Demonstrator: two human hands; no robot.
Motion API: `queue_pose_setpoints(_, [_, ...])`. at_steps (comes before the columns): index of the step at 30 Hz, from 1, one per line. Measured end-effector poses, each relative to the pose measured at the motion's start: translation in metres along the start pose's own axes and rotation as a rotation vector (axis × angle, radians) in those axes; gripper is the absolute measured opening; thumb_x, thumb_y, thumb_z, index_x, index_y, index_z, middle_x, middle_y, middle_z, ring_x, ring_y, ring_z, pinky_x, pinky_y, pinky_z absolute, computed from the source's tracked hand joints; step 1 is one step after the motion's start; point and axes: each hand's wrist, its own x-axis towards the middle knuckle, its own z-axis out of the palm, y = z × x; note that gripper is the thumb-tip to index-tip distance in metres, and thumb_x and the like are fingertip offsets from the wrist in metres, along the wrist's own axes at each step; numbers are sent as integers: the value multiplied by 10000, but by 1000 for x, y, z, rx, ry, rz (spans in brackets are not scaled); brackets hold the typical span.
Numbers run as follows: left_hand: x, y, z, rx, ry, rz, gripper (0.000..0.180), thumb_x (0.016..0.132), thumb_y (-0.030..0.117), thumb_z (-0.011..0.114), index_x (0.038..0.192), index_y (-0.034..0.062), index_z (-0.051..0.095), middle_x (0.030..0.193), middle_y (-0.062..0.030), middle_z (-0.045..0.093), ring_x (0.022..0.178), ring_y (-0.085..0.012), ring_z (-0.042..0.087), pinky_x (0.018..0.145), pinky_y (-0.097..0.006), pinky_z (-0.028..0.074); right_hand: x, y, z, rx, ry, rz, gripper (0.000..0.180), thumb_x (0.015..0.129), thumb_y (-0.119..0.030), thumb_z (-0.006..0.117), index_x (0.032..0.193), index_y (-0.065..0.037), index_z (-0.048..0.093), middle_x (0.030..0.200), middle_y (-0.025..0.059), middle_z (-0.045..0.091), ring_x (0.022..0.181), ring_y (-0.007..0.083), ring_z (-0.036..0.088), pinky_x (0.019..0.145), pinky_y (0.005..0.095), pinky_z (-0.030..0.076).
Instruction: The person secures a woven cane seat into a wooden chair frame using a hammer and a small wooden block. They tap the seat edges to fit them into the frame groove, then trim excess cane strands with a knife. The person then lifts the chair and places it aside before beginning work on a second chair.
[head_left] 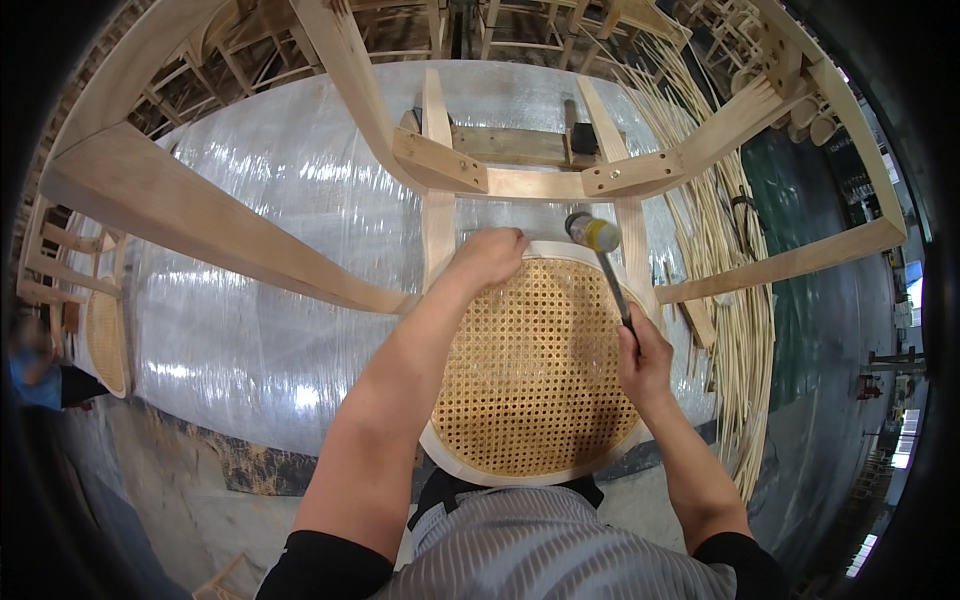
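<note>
A rounded cane seat panel (pixel 535 375) with a pale wooden rim lies in front of me, its near edge close to my body. Fingers curled, my left hand (pixel 490 257) is closed at the far-left part of that rim; its fingertips are partly hidden. My right hand (pixel 645 357) grips the dark handle of a mallet (pixel 594 233) above the panel's right side. The mallet's rounded head, yellow and grey, is raised near the far-right rim. Just beyond it runs a pale wooden chair frame (pixel 535 184), with screw holes in its joined curved pieces.
Shiny clear film covers the worktable (pixel 270 240). A bundle of long cane strips (pixel 745 330) lies along its right side. Wooden chair frames (pixel 240 60) stand at the back. At the far left are another cane-panelled chair (pixel 107 330) and a person in blue (pixel 38 380).
</note>
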Motion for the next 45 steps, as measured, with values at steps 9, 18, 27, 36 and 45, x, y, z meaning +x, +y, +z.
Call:
queue_pose_setpoints(9, [7, 2, 2, -60, 6, 30, 427, 1076, 305, 478, 1244, -1, 723, 1209, -280, 723, 1127, -463, 684, 1031, -524, 520, -1, 12, 2, -208, -120, -80, 390, 1045, -89, 653, 1430, -28, 629, 928, 159, 683, 726, 264, 645, 700, 339, 533])
queue_pose_setpoints(18, [10, -1, 5, -92, 61, 61, 442, 1065, 326, 483, 1221, 0, 737, 1201, -268, 730, 1139, -458, 680, 1025, -520, 519, -3, 25, -4, -220, -121, -102, 350, 1047, -83, 654, 1392, -22, 651, 885, 159, 644, 726, 238, 621, 691, 324, 517])
queue_pose_setpoints(27, [2, 31, -6, 88, -74, -191, 682, 938, 647, 599, 1317, 100, 750, 1274, -181, 753, 1200, -363, 707, 1051, -458, 539, -4, 27, -19, -228, -97, -50, 367, 1024, -92, 665, 1386, -32, 641, 883, 170, 665, 727, 348, 668, 666, 418, 542])
queue_pose_setpoints(36, [-1, 24, -13, 52, -69, -212, 776, 861, 692, 667, 1362, 101, 726, 1287, -175, 753, 1224, -343, 706, 1056, -449, 543, -1, 25, -25, -182, -15, -49, 364, 1010, -72, 684, 1364, -1, 641, 879, 211, 662, 729, 373, 669, 676, 421, 546])
queue_pose_setpoints(45, [-3, 21, -14, 24, -62, -271, 770, 850, 686, 678, 1308, 72, 752, 1262, -180, 761, 1206, -349, 714, 1043, -445, 546, -13, 25, -51, -279, 23, -69, 408, 988, -45, 706, 1392, -83, 656, 838, 165, 662, 702, 377, 662, 629, 437, 521])
